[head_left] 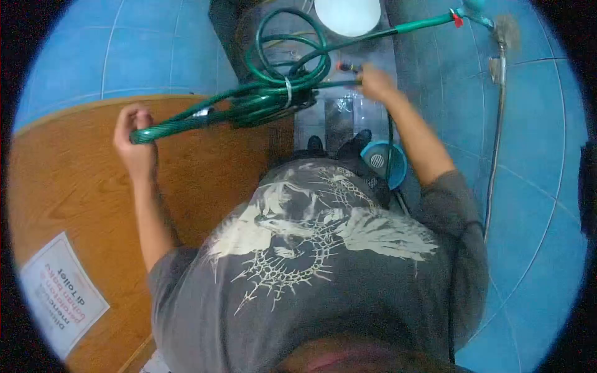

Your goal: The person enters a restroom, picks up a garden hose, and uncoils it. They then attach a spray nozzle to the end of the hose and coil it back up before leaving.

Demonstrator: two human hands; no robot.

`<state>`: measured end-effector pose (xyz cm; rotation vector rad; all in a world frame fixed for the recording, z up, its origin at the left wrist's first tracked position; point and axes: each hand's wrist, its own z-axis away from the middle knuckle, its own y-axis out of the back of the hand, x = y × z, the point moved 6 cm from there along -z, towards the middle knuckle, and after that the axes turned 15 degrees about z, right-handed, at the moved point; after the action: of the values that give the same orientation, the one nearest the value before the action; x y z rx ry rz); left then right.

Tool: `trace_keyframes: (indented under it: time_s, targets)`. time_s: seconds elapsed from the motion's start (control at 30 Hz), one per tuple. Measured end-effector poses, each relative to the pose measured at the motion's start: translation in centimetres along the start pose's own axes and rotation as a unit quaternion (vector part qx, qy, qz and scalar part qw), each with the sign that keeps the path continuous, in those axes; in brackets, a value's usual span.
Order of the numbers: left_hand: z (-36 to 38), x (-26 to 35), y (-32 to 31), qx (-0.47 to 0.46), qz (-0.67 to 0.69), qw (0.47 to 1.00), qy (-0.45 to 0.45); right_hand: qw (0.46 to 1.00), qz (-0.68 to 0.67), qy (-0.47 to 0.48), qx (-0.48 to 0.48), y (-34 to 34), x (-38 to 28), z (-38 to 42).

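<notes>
A coiled green hose point(264, 102) hangs in front of me, its loops bound with a pale tie point(288, 91) near the middle. At the left, my left hand point(134, 127) is closed around the end of the long bundled loops. My right hand point(377, 84) is closed on a thinner stretch of hose running out of the coil's right side. A small dark fitting with an orange tip point(347, 66) sticks out beside the right fingers. From the coil, one length of hose rises to a tap point(482, 18) at the upper right, with a red clamp or tie point(457, 20) near its end.
A brown wooden door point(205, 168) with a printed paper sign point(65, 295) stands to my left. Blue tiled walls point(528, 124) are close by, and a metal pipe point(499, 124) runs down the right one. A white round basin point(348, 13) lies ahead; a blue plastic container point(401, 163) sits near my feet.
</notes>
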<state>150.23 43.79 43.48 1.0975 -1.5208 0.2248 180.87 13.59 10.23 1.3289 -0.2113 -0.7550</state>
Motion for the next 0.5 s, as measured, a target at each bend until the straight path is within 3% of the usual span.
trace_keyframes:
  time_s: [0.03,0.07,0.13,0.2,0.23,0.3,0.33,0.37,0.47,0.5]
  targets:
    - [0.8,3.5,-1.1,-0.037,-0.128,0.983,-0.123,1.000,0.029,0.004,0.011,1.8,0.1,-0.4]
    - [1.5,5.7,-1.7,-0.047,-0.236,0.960,-0.140,0.998,0.058,0.009,0.021,2.9,0.4,-1.2]
    - [3.3,9.0,-1.9,-0.028,-0.344,0.921,-0.181,0.991,0.042,-0.074,0.104,-2.7,7.9,-6.8]
    - [4.6,8.7,1.7,0.041,-0.310,0.930,-0.191,0.985,0.060,-0.104,0.120,-2.7,10.5,-7.2]
    - [4.9,8.5,3.1,0.074,-0.295,0.933,-0.194,0.988,0.087,-0.089,0.092,0.9,9.8,-5.1]
    - [5.1,8.4,3.9,0.085,-0.087,0.967,-0.226,0.991,0.099,-0.065,0.059,2.1,10.5,-4.8]
    - [5.7,8.4,4.3,0.091,0.016,0.967,-0.236,0.993,0.032,-0.057,0.095,2.0,10.4,-5.4]
    - [5.0,6.4,3.5,0.021,0.252,0.950,-0.186,0.990,-0.034,-0.048,0.129,2.4,9.7,-5.5]
    - [4.8,1.4,-1.1,-0.105,0.477,0.873,-0.006,0.984,0.026,-0.060,0.166,1.6,8.8,-6.7]
    - [5.3,0.6,-0.5,-0.109,0.376,0.919,0.039,0.981,0.031,-0.062,0.179,0.7,9.0,-7.5]
